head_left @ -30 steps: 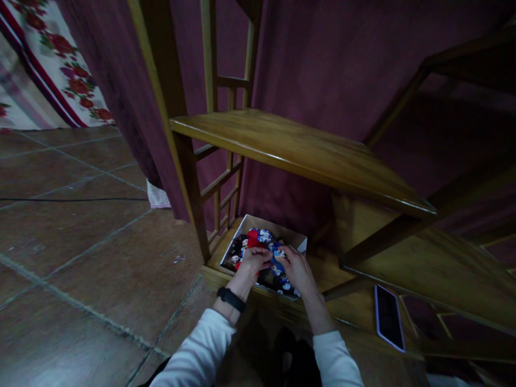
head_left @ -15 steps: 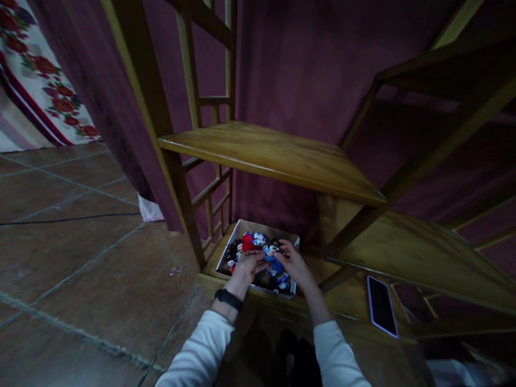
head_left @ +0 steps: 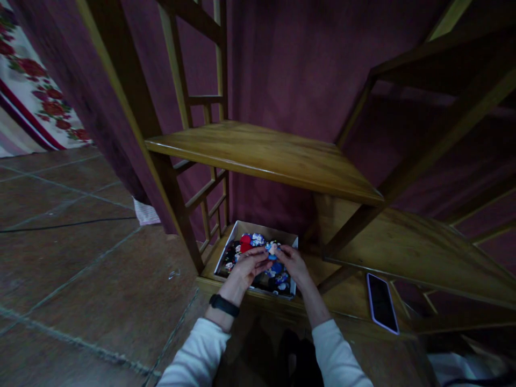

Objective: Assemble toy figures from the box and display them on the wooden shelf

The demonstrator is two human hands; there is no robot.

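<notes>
A white-edged cardboard box sits on the bottom shelf, filled with several small black, red, blue and white trinkets, too small and dim to tell in detail. Above its contents, a small blue-and-white figure is held between my two hands. My left hand, with a dark band on the wrist, has its fingers closed against the figure's left side. From the other side, my right hand pinches it with thumb and fingers. A red piece lies in the box behind my left hand.
A wooden shelf board hangs over the box, with a slatted side frame at left. On the lower board at right lies a phone with a purple edge. A dark cable crosses the tiled floor near the curtain.
My hands have come closer together around the small figure, which now shows more plainly, slightly raised and turned. The view has shifted a little.
</notes>
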